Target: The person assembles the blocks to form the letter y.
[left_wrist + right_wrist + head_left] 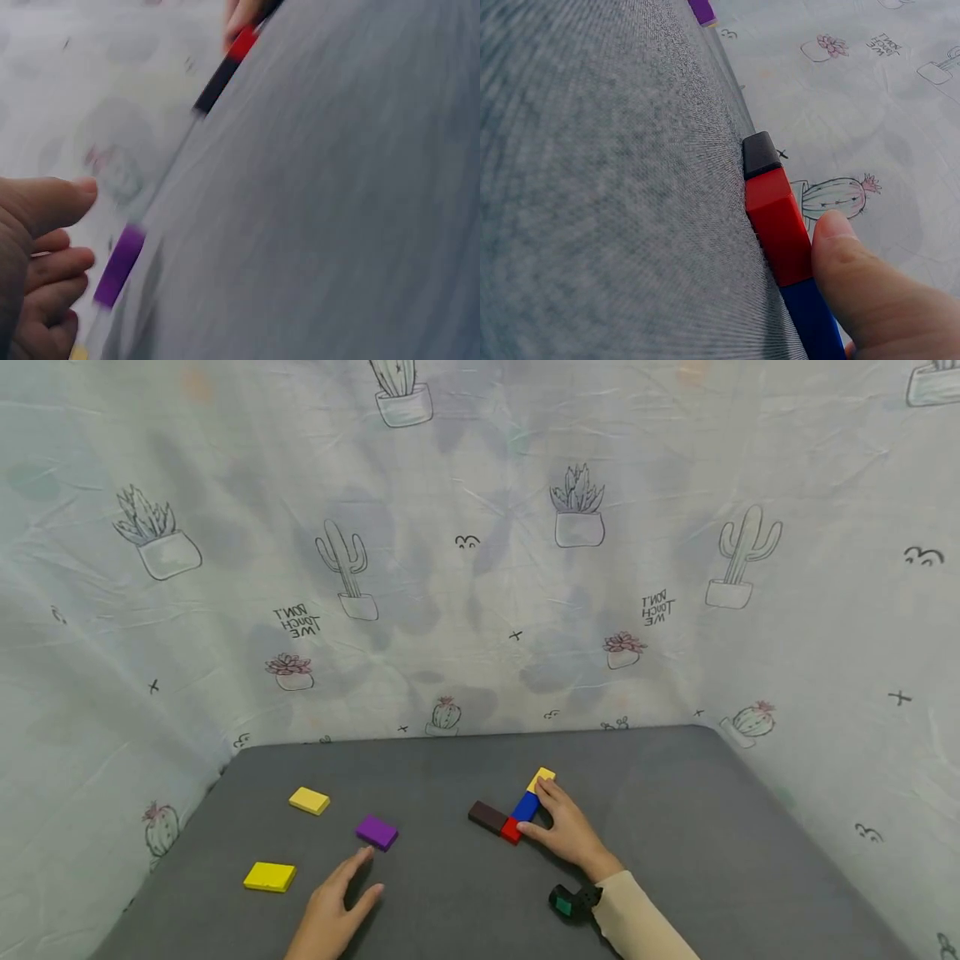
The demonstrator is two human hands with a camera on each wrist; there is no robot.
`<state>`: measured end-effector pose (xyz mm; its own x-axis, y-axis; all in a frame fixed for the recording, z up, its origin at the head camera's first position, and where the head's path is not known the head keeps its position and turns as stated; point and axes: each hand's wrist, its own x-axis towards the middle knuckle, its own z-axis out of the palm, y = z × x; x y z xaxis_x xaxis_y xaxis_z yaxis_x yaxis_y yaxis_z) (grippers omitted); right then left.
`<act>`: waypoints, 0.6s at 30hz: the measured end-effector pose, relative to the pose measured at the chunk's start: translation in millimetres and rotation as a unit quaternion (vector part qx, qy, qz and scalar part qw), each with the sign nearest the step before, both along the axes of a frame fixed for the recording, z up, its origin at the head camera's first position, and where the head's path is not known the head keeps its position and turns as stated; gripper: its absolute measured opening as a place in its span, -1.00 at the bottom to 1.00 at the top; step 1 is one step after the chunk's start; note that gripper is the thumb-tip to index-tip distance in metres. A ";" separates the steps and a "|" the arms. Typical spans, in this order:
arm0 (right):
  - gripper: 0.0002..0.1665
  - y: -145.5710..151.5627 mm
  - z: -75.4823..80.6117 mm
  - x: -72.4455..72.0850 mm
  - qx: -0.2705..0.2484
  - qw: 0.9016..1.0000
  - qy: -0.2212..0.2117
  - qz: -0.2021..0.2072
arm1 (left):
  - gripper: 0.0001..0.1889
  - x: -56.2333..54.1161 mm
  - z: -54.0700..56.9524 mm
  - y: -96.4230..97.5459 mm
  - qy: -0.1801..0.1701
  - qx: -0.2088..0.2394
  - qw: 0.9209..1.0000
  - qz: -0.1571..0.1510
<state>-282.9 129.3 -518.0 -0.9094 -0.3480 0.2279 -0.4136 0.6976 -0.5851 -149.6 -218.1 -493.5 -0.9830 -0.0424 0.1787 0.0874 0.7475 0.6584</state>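
Observation:
In the head view my right hand [566, 831] touches a joined-looking row of flat blocks. Its thumb lies against the side of the red block [772, 217], beside the blue block [526, 807]. One fingertip rests at a yellow block [544, 773] on the row's far end. A dark brown block [487, 817] meets the red one at an angle. My left hand [333, 902] hovers with fingers spread, holding nothing. Just beyond its fingertips lies a purple block [377, 832], apparently untouched.
Farther left on the grey table [435, 902] lie a pale yellow block [310, 801] and a brighter yellow block [270, 877]. A black device [573, 903] with a green face sits at my right wrist. Patterned cloth [480, 568] hangs behind the table and along both sides.

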 end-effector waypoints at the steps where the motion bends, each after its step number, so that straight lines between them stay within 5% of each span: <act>1: -0.02 -0.3 -0.1 -0.3 0.001 1.000 -0.001 -0.001 | -0.40 1.0 0.6 -6.0 0.014 -0.015 1.000 0.016; 7: -0.02 0.4 -1.4 -0.2 -0.004 1.000 -0.003 -0.006 | -0.44 5.4 2.4 -33.5 0.084 -0.056 0.991 0.089; 12: -0.01 1.1 -2.7 0.1 -0.001 1.000 -0.006 -0.004 | -0.42 7.9 0.3 -50.2 0.110 -0.056 0.982 0.141; 15: 0.00 0.1 -2.6 -1.1 0.002 1.000 -0.010 -0.006 | -0.37 7.5 -1.2 -62.8 0.080 -0.056 0.978 0.182; 18: 0.00 -0.5 -1.4 -2.1 -0.002 1.000 -0.008 -0.005 | -0.27 3.4 -0.6 -76.5 0.015 -0.055 0.977 0.207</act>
<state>-285.1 128.9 -519.4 -0.9168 -0.3371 0.2140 -0.3961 0.6997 -0.5946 -146.2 -294.6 -494.1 -0.8800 -0.4140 0.2328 -0.2193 0.7890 0.5739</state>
